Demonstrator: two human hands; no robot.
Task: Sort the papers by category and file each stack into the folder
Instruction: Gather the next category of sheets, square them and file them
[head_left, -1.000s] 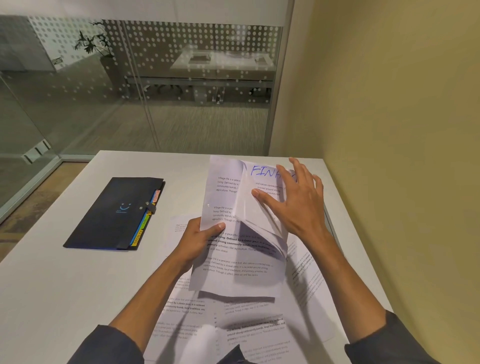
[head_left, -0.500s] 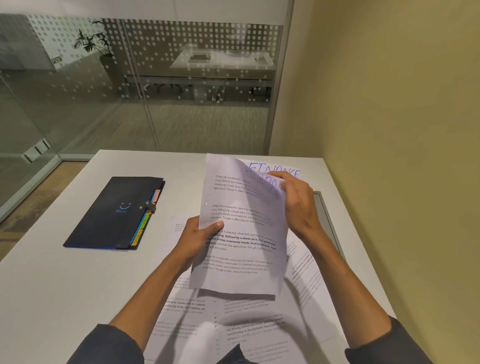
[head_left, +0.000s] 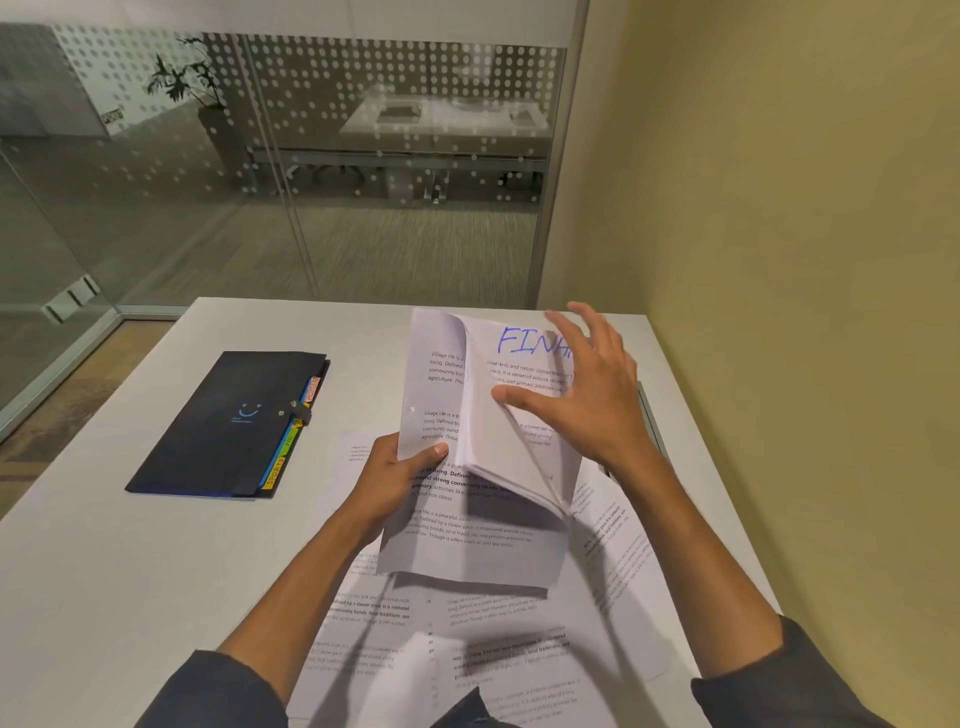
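My left hand (head_left: 396, 474) grips the left edge of a stack of printed papers (head_left: 467, 540), held tilted above the table. My right hand (head_left: 587, 395) is spread with straight fingers, its thumb pressing folded-back sheets so a page headed with blue handwritten "FINA…" (head_left: 524, 343) shows. More printed sheets (head_left: 467, 639) lie loose on the table beneath my arms. A dark closed folder (head_left: 228, 421) with coloured index tabs lies flat on the table to the left, apart from both hands.
The white table (head_left: 104, 561) meets a yellow wall (head_left: 805, 260) on the right and a glass partition behind. A dark strip (head_left: 652, 415) runs along the table's right side near my right hand.
My right hand, which pinched the stack's top right corner half a second ago, has spread flat and folded several sheets back, exposing the handwritten page again.
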